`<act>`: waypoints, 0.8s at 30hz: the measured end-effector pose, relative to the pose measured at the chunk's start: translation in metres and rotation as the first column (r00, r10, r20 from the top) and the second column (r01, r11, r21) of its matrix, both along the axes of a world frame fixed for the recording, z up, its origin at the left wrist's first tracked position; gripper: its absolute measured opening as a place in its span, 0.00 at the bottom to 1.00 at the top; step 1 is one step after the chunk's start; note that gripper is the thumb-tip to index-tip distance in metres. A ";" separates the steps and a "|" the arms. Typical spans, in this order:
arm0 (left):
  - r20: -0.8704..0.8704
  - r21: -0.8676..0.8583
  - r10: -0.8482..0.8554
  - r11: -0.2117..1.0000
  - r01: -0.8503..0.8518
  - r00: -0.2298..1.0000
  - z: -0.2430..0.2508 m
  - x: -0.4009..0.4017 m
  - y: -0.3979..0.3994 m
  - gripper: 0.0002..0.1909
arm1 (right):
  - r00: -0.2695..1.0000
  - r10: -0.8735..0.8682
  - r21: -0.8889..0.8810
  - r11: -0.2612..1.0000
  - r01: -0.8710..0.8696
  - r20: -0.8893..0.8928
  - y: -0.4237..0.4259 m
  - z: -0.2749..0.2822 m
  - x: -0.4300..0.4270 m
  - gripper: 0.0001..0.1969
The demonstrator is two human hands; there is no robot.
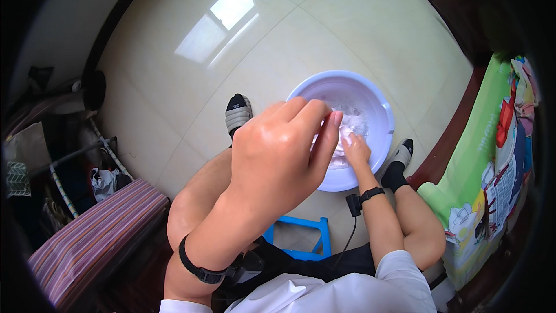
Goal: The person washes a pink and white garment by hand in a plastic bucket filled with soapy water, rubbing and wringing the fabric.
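Observation:
A pale lavender plastic basin stands on the floor before me, holding foamy water and a wet, pinkish-white cloth. My right hand reaches into the basin, its fingers gripping the cloth. My left hand is raised close to the camera, in front of the basin's left side. Its fingers curl over and the thumb lies near the index finger. The fingertips are mostly turned away, so whether anything is pinched there is hidden. Part of the cloth and the basin's left wall are covered by this hand.
A blue plastic stool shows between my legs. Slippered feet flank the basin, the left and right. A striped padded bench is at left; a bed with a green printed sheet and clothes is at right.

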State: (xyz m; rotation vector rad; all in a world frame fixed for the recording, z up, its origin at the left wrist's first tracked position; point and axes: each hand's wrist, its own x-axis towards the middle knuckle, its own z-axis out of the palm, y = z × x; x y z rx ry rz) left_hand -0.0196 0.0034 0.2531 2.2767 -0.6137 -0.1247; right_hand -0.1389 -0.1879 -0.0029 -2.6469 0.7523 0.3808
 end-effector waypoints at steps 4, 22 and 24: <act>0.021 0.004 -0.022 1.000 0.022 1.000 0.001 -0.004 0.003 0.02 | 0.963 0.266 0.074 0.962 -0.263 -0.037 0.030 -0.023 -0.024 0.16; -0.008 0.009 -0.139 0.990 0.139 0.990 0.022 -0.015 0.024 0.04 | 0.969 0.157 0.483 0.875 -0.047 -0.190 0.034 -0.047 -0.017 0.16; 0.016 -0.008 -0.129 0.992 0.129 0.992 0.017 -0.014 0.016 0.06 | 0.969 0.160 0.384 0.920 -0.076 -0.191 0.023 -0.043 -0.009 0.17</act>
